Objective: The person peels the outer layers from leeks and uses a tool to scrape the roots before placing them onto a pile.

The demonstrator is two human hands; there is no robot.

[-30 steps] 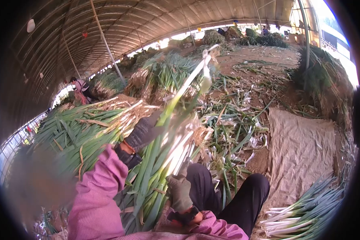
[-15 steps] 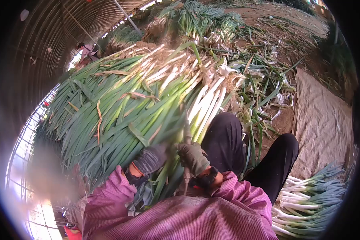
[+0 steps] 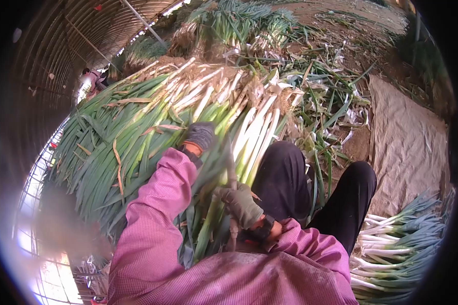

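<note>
- far upper left of the frame: a distant person in light clothing (image 3: 90, 77) bends among more greens under the dark ribbed arch of the tunnel roof (image 3: 61, 35), well apart from the wearer.
- left to centre: a big heap of long green onions with white stalks and rooty ends (image 3: 137, 132) lies slanting, leaves fanned toward the lower left, roots toward the upper centre, so the white ends sit within reach of the hands.
- centre: the left hand in a dark knit glove (image 3: 201, 136), on a pink checked sleeve (image 3: 158, 213), reaches up onto the heap and rests curled over the stalks; it looks like a grasp on a few of them, though the fingers are partly buried in the greens.
- just right of centre, lower: the right hand in an olive work glove (image 3: 241, 204) is clenched around a small bunch of stalks pulled against the lap, apparently steadying it upright.
- centre right: the wearer's knees in black trousers (image 3: 310, 188) flank the bunch, a sitting posture close to the heap.
- right: a grey woven ground sheet (image 3: 407, 142) lies flat on the soil, beside loose trimmed leaves (image 3: 325, 112).
- lower right corner: a tidy pile of cleaned onions with bare white stalks (image 3: 397, 244) lies apart from the raw heap.
</note>
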